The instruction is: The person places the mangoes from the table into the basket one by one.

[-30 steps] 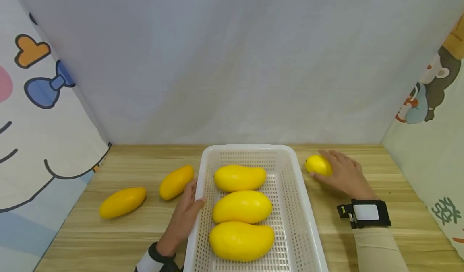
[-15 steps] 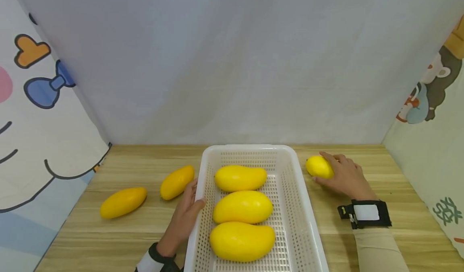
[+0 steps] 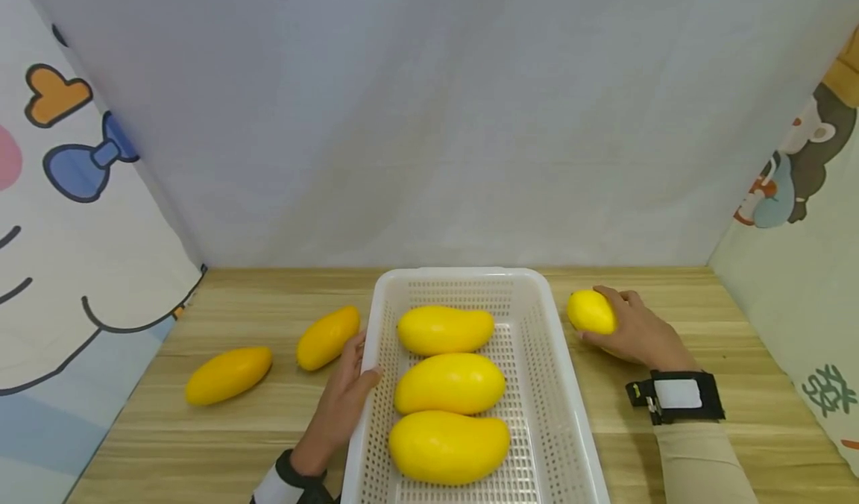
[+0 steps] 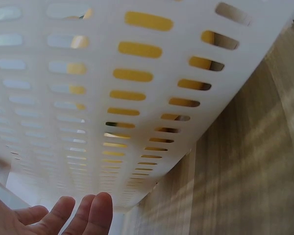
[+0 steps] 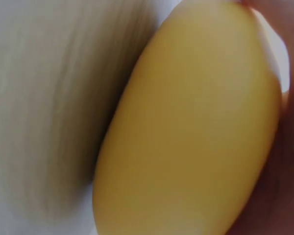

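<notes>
My right hand (image 3: 637, 332) grips a yellow mango (image 3: 590, 312) right of the basket, thumb on the near side and fingers over the far side. In the right wrist view this mango (image 5: 186, 122) fills most of the picture, close beside the wood surface. My left hand (image 3: 345, 396) holds the left side of a white perforated basket (image 3: 567, 385), thumb over the rim and fingers along the outer wall. The left wrist view shows the fingertips (image 4: 102, 210) beside the slotted wall. Three mangoes lie in a column inside the basket, including a middle mango (image 3: 450, 383).
Two more mangoes lie on the wooden table (image 3: 168, 452) to the left: a nearer mango (image 3: 228, 375) and another mango (image 3: 327, 338) close to my left hand. A pale cloth wall (image 3: 436, 116) stands behind, with printed panels at both sides.
My right hand's fingers have closed further around the mango, which has shifted and turned slightly. My left hand and the basket stay in place.
</notes>
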### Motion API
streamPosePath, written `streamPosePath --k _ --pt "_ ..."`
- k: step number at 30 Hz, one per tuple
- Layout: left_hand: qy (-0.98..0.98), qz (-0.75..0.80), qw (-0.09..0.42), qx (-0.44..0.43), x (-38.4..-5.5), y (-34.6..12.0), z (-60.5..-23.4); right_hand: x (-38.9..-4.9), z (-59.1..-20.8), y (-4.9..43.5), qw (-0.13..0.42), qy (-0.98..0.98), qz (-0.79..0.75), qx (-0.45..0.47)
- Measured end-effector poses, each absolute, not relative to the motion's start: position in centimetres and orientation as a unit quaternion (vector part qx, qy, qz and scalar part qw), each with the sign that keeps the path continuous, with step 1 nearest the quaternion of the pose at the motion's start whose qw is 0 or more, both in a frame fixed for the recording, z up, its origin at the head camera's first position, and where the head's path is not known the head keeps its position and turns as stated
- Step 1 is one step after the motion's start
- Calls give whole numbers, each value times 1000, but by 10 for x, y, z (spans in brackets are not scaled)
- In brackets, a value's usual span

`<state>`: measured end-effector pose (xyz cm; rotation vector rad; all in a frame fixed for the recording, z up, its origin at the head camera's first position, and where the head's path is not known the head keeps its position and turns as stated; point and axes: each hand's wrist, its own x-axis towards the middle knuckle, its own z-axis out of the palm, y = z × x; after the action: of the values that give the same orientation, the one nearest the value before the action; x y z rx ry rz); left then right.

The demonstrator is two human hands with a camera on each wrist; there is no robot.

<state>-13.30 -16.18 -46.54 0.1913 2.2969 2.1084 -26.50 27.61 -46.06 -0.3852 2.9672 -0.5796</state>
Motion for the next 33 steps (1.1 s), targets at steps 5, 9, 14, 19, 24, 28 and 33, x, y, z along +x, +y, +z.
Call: streamPosePath --k 5,9,14,19,24,28,33 --pt "733 677 8 68 -133 -162 -465 -266 -461 276 58 971 -194 -130" --pt "729 681 8 73 -133 -162 -465 -267 -463 277 58 969 -198 -135" --pt "725 685 12 72 -132 -162 -465 -267 -464 277 59 969 -197 -136" --pt "726 684 10 74 -132 -162 -464 -268 -463 276 59 969 -195 -137" --pt "728 682 9 73 -131 -162 -464 -268 -461 277 54 970 -191 -137" --pt "726 684 11 71 -131 -161 -463 -267 -457 276 49 971 -189 -138" --pt "729 681 9 70 -131 -161 -463 -264 -451 274 38 971 -189 -139"
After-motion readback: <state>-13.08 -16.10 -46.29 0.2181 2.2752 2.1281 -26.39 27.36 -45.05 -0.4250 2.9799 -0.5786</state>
